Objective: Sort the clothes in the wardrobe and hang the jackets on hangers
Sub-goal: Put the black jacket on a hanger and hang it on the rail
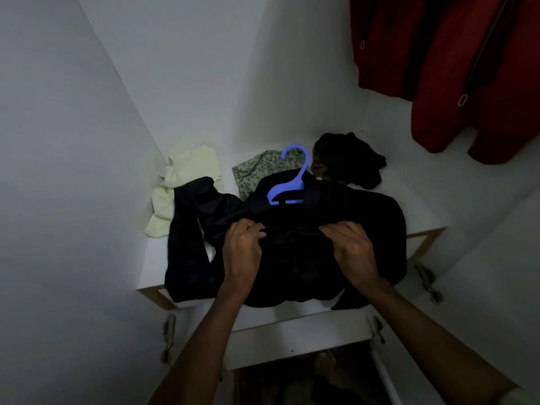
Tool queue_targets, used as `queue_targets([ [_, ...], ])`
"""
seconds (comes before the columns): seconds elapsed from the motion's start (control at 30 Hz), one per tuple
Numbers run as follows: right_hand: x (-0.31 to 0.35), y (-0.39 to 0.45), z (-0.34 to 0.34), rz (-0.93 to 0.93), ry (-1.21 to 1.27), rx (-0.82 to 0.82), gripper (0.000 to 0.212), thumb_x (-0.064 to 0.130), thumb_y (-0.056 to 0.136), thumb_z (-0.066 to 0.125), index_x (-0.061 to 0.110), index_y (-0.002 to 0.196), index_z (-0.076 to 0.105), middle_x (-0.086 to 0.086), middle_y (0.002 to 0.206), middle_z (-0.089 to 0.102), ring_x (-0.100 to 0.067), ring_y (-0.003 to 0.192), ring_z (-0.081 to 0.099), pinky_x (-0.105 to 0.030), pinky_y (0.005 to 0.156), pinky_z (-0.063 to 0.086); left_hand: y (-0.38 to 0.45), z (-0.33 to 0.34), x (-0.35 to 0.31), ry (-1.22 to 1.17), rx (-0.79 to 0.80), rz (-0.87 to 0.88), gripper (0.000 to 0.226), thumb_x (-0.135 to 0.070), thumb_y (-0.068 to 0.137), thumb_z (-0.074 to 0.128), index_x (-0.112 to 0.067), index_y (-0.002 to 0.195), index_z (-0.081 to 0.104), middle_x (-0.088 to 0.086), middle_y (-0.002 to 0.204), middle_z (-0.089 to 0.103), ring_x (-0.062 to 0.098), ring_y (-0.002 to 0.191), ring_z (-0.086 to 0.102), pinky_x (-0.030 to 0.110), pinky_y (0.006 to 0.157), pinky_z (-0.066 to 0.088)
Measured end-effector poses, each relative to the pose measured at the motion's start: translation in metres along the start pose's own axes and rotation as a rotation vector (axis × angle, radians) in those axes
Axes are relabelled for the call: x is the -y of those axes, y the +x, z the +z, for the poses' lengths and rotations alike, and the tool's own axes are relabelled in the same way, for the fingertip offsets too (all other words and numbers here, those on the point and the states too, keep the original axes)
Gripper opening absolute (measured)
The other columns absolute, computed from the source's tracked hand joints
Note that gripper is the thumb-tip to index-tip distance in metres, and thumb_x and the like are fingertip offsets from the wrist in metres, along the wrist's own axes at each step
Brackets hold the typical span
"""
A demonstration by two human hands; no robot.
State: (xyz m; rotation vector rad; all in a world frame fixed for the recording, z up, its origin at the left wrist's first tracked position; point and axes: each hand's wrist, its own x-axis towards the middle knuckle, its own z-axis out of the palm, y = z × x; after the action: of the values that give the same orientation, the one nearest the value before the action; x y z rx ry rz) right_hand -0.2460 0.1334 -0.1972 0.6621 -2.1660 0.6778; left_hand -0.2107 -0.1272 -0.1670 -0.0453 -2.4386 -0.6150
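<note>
gripping the black jacket (336, 229) spread on the near wardrobe shelf (409, 206), the left hand (242, 247) and right hand (353, 247) bunch its front; a blue hanger (287, 185) sits in its collar.

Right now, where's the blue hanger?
Head view, centre: the blue hanger sits in the black jacket's collar on the shelf, hook toward the patterned green cloth.
</note>
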Motion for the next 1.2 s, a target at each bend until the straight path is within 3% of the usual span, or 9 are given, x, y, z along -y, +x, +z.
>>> queue_targets([
  [0.1, 0.013, -0.018, -0.022, 0.0, 0.073, 0.182, 0.017, 0.002, 0.093, 0.065, 0.011, 0.097, 0.079, -0.002, 0.089, 0.073, -0.021, 0.079, 0.067, -0.033, 0.075, 0.057, -0.008, -0.003, -0.007, 0.028, -0.019, -0.04, 0.018, 0.009, 0.082, 0.074, -0.006, 0.092, 0.078, 0.006, 0.085, 0.066, 0.028, 0.077, 0.059, 0.035, 0.073, 0.053],
  [0.23, 0.021, -0.028, -0.054, 0.138, 0.153, 0.663, 0.038, 0.048, 0.095, 0.054, 0.022, 0.078, 0.075, 0.009, 0.076, 0.072, -0.007, 0.068, 0.066, -0.03, 0.061, 0.054, -0.024, -0.014, -0.024, 0.076, -0.014, 0.025, 0.014, 0.006, 0.081, 0.075, -0.005, 0.089, 0.078, 0.007, 0.081, 0.063, 0.029, 0.075, 0.058, 0.036, 0.07, 0.049],
  [0.33, 0.033, -0.019, -0.088, 0.15, 0.078, 0.203, 0.03, 0.037, 0.097, 0.066, 0.017, 0.075, 0.07, 0.003, 0.076, 0.066, -0.018, 0.071, 0.063, -0.033, 0.064, 0.049, -0.04, -0.026, -0.038, 0.113, -0.006, 0.077, 0.013, 0.002, 0.082, 0.075, -0.007, 0.09, 0.079, 0.006, 0.084, 0.063, 0.029, 0.076, 0.057, 0.036, 0.072, 0.045],
  [0.43, 0.042, 0.001, -0.117, 0.279, 0.162, -0.042, 0.031, 0.031, 0.089, 0.079, 0.012, 0.108, 0.064, -0.001, 0.106, 0.061, -0.02, 0.097, 0.057, -0.032, 0.085, 0.045, -0.057, -0.033, -0.052, 0.133, -0.003, 0.117, 0.008, -0.001, 0.081, 0.075, -0.008, 0.085, 0.078, 0.006, 0.084, 0.064, 0.029, 0.077, 0.058, 0.035, 0.073, 0.043],
  [0.5, 0.047, 0.006, -0.135, 0.354, 0.373, 0.067, 0.056, 0.035, 0.089, 0.079, 0.018, 0.136, 0.051, 0.004, 0.123, 0.058, -0.013, 0.11, 0.056, -0.026, 0.092, 0.045, -0.073, -0.037, -0.07, 0.141, -0.005, 0.181, 0.009, -0.007, 0.083, 0.068, -0.009, 0.079, 0.076, 0.006, 0.083, 0.064, 0.028, 0.078, 0.059, 0.034, 0.074, 0.042],
  [0.57, 0.053, 0.007, -0.15, 0.46, 0.651, 0.209, 0.049, 0.038, 0.098, 0.066, 0.027, 0.141, 0.046, 0.006, 0.118, 0.066, -0.012, 0.11, 0.064, -0.032, 0.094, 0.051, -0.091, -0.038, -0.085, 0.125, 0.019, 0.201, 0.011, -0.007, 0.082, 0.066, -0.01, 0.076, 0.075, 0.005, 0.081, 0.063, 0.027, 0.078, 0.059, 0.033, 0.073, 0.042],
  [0.73, 0.053, -0.024, -0.181, 0.494, 0.865, 0.32, 0.034, 0.029, 0.111, 0.035, 0.012, 0.103, 0.063, 0.005, 0.093, 0.069, -0.016, 0.089, 0.066, -0.036, 0.086, 0.051, -0.146, -0.042, -0.113, 0.111, 0.094, 0.065, 0.018, 0.007, 0.071, 0.08, -0.011, 0.071, 0.076, 0.006, 0.076, 0.062, 0.029, 0.071, 0.06, 0.034, 0.065, 0.05],
  [1.0, 0.067, -0.106, -0.218, 0.489, 0.866, 0.464, 0.029, 0.024, 0.11, 0.042, 0.013, 0.092, 0.062, -0.01, 0.086, 0.069, -0.026, 0.083, 0.071, -0.044, 0.086, 0.056, -0.237, -0.056, -0.155, 0.097, 0.389, -0.043, 0.006, -0.01, 0.085, 0.077, -0.013, 0.088, 0.082, 0.007, 0.089, 0.074, 0.028, 0.087, 0.068, 0.036, 0.077, 0.056],
  [1.2, 0.056, -0.124, -0.241, 0.483, 0.736, 0.546, 0.029, 0.03, 0.109, 0.043, 0.023, 0.089, 0.063, -0.005, 0.079, 0.069, -0.026, 0.081, 0.07, -0.048, 0.087, 0.053, -0.258, -0.09, -0.169, -0.39, 0.521, -0.203, 0.016, -0.033, 0.093, 0.073, -0.022, 0.098, 0.083, -0.01, 0.09, 0.079, 0.006, 0.081, 0.075, 0.025, 0.077, 0.059],
])
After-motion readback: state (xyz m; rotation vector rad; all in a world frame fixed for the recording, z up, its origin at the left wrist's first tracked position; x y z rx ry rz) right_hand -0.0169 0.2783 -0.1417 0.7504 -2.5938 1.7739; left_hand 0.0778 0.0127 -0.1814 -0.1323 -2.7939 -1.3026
